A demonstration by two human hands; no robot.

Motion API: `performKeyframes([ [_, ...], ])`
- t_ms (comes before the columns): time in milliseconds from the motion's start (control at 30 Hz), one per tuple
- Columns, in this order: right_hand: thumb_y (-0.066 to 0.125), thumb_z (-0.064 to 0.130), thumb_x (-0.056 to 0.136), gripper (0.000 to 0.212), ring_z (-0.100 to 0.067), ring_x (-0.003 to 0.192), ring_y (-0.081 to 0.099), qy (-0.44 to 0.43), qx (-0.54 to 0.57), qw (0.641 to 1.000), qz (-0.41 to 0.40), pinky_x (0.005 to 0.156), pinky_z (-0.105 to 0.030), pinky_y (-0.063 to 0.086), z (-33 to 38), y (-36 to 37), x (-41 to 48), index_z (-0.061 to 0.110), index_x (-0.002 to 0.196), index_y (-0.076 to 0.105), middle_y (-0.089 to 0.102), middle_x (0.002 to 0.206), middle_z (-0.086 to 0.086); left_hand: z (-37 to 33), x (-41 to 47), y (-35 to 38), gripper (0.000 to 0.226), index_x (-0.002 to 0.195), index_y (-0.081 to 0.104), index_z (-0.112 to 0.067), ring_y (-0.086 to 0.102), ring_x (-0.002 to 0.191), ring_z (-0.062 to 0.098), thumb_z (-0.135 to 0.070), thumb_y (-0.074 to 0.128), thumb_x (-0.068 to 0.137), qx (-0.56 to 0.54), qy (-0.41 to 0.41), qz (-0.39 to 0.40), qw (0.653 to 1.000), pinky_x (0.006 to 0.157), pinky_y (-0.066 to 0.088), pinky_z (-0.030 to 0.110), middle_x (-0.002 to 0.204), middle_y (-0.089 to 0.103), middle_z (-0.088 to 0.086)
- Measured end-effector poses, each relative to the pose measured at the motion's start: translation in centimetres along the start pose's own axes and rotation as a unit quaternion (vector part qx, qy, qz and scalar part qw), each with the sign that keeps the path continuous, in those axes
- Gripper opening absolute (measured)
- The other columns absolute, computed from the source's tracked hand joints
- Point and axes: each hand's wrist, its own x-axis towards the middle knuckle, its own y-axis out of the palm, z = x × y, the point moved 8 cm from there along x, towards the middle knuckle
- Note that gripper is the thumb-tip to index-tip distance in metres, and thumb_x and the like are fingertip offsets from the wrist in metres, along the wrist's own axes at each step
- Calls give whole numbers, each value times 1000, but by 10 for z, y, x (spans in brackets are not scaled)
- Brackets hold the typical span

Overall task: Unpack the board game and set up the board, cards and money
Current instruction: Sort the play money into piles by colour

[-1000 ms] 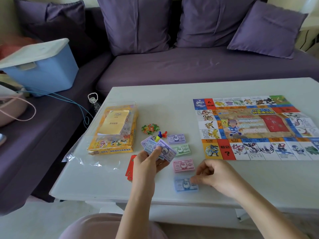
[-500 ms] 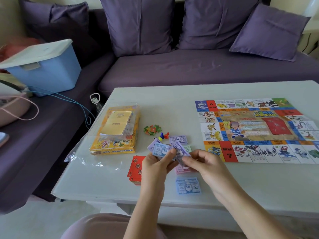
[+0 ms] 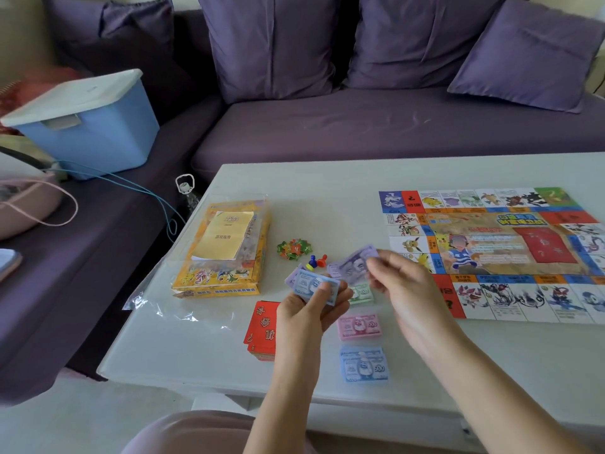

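My left hand (image 3: 311,309) grips a small fan of play money (image 3: 312,283), blue note on top. A purple note (image 3: 355,262) is pinched in my right hand (image 3: 397,283), held just above the table beside the fan. Below them lie sorted money piles: green (image 3: 361,293), pink (image 3: 359,326) and blue (image 3: 364,364). A red card stack (image 3: 262,329) sits left of my left wrist. The game board (image 3: 491,253) lies unfolded at the right. Small pawns (image 3: 316,262) and a star-shaped token pile (image 3: 294,249) lie above the hands.
The yellow game box (image 3: 222,247) with a leaflet on it rests in clear plastic wrap (image 3: 154,303) at the table's left edge. A blue lidded bin (image 3: 85,126) and a pink bag (image 3: 29,204) sit on the purple sofa (image 3: 360,126) behind and to the left.
My right hand left the blue pile near the table's front, came up to the fan, and now draws a purple note away to the right. The left hand stays put.
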Motion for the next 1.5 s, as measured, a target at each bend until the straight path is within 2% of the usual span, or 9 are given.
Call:
performKeyframes([
  [100, 62, 15, 91, 15, -8, 76, 62, -74, -226, 969, 67, 74, -21, 48, 22, 3, 29, 29, 87, 66, 69, 82, 3, -2, 6, -8, 15, 94, 59, 3, 72, 74, 27, -3, 46, 96, -53, -21, -33, 998, 69, 60, 29, 84, 72, 22],
  [200, 72, 16, 84, 11, -4, 75, 64, -108, -354, 915, 159, 71, -17, 48, 41, 19, 52, 27, 83, 68, 71, 82, 6, -4, 11, -14, 14, 97, 56, 3, 72, 75, 29, -2, 43, 98, -77, -31, -45, 996, 69, 60, 31, 85, 71, 24],
  [367, 52, 14, 96, 23, 2, 90, 56, -110, -564, 763, 297, 77, -18, 41, 41, 44, 78, 28, 99, 70, 61, 95, 19, -4, 19, -15, 14, 101, 55, 5, 72, 70, 28, -1, 42, 98, -87, -37, -53, 994, 64, 60, 30, 81, 71, 23],
  [500, 66, 14, 87, 9, -9, 80, 63, -84, -593, 722, 346, 71, -25, 48, 32, 59, 90, 21, 92, 68, 68, 86, 7, -4, 23, -16, 15, 104, 54, 6, 71, 69, 27, 0, 42, 97, -89, -36, -58, 994, 63, 60, 30, 79, 71, 22],
  [733, 73, 17, 82, 8, -2, 73, 64, -42, -620, 668, 410, 68, -17, 47, 15, 73, 101, 18, 90, 74, 73, 83, 7, -6, 26, -23, 15, 103, 56, 5, 72, 72, 27, -2, 44, 96, -73, -31, -66, 995, 64, 60, 28, 82, 71, 22],
  [933, 76, 18, 80, 8, 2, 67, 60, -38, -619, 659, 426, 62, -15, 43, 9, 84, 104, 22, 86, 71, 66, 70, 16, -6, 27, -23, 13, 102, 55, 3, 71, 71, 28, -2, 44, 97, -71, -34, -71, 994, 64, 60, 29, 82, 71, 22],
  [1133, 72, 29, 84, 25, 0, 74, 53, -76, -631, 673, 379, 63, -19, 39, 15, 83, 106, 19, 107, 68, 57, 82, 16, -6, 27, -24, 14, 103, 55, 3, 71, 70, 27, -2, 44, 97, -73, -36, -69, 994, 62, 60, 28, 81, 71, 22],
  [1300, 75, 38, 79, 37, -12, 95, 55, -61, -657, 655, 369, 76, -26, 45, 4, 74, 95, 22, 111, 63, 56, 103, 7, -8, 26, -24, 14, 103, 55, 3, 71, 69, 27, -2, 44, 97, -73, -32, -65, 995, 61, 60, 28, 80, 71, 21],
  [1500, 78, 34, 76, 30, -2, 82, 49, -71, -591, 741, 312, 62, -16, 34, -6, 62, 102, 24, 101, 65, 54, 97, 9, -8, 22, -23, 14, 97, 57, 2, 71, 68, 26, -1, 43, 97, -70, -31, -67, 995, 62, 59, 29, 79, 71, 21],
])
